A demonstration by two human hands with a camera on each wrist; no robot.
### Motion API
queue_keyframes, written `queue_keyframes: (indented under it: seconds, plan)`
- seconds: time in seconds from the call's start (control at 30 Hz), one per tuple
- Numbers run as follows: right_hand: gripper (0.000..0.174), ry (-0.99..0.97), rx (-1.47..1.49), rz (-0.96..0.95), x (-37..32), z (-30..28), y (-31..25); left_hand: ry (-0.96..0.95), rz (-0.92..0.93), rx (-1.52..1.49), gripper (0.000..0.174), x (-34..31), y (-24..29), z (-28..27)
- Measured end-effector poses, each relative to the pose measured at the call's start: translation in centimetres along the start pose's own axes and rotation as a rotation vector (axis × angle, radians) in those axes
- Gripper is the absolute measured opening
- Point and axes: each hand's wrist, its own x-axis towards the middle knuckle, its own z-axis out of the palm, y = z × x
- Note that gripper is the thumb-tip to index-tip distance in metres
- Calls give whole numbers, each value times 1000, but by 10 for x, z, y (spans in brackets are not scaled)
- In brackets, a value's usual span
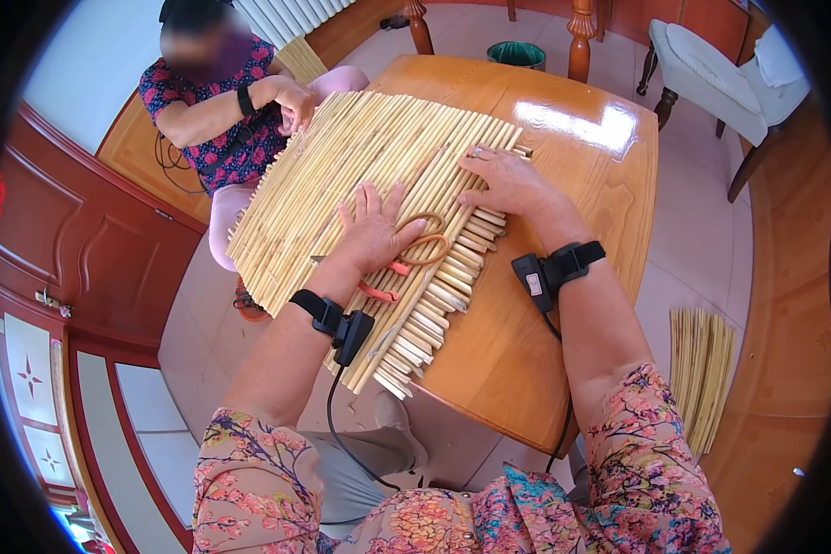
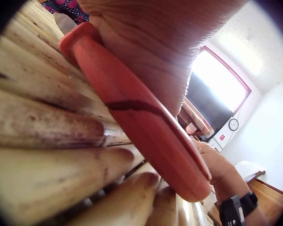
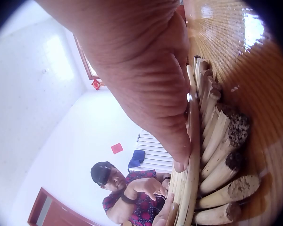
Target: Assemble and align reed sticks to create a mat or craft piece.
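Observation:
A mat of pale, dry plant stalks lies on the table, its top layer crossing a lower layer whose cut ends stick out along the edge. My left hand rests palm down on the mat, fingers spread. Below its wrist lies a tool with red handles; one red handle fills much of the left wrist view. Two brown loops, like handles, lie beside my left thumb. My right hand rests on the mat's right edge, its thumb pressing the outermost stalks.
A wooden table carries the mat, which overhangs its left side. Another person sits at the mat's far left, hands close to its edge. A bundle of stalks lies on the floor at right. Behind the table stand a bin and a chair.

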Motion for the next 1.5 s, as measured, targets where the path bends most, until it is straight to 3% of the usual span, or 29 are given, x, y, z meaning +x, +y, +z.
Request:
queue_keyframes:
  seconds: [1.5]
  plan:
    - [62, -6, -4, 23, -1, -3, -2, 43, 7, -14, 85, 0, -1, 3]
